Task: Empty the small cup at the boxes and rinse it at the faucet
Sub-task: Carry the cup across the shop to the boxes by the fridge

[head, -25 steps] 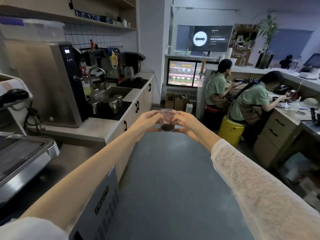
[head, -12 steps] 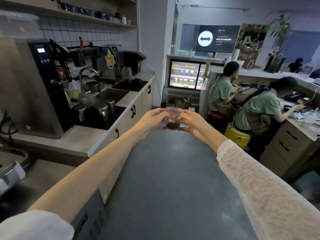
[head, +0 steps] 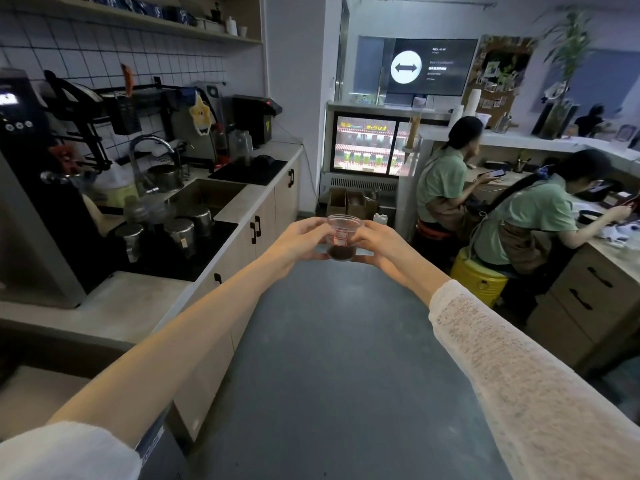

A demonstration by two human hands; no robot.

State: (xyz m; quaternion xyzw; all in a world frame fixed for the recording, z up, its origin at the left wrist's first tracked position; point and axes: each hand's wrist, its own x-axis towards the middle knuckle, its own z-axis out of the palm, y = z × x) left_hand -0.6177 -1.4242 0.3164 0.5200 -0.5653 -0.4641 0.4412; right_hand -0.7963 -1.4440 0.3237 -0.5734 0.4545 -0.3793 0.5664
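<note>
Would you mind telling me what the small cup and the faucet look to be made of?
Small cup: clear, glossy plastic, probably; dark contents show through its wall. Faucet: seemingly polished metal, silvery with bright highlights along its curved neck.

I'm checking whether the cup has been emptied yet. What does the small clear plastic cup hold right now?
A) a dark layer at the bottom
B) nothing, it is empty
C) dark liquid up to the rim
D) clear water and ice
A: the small clear plastic cup, held upright between the left hand and the right hand, shows a dark layer only at its bottom.
</note>
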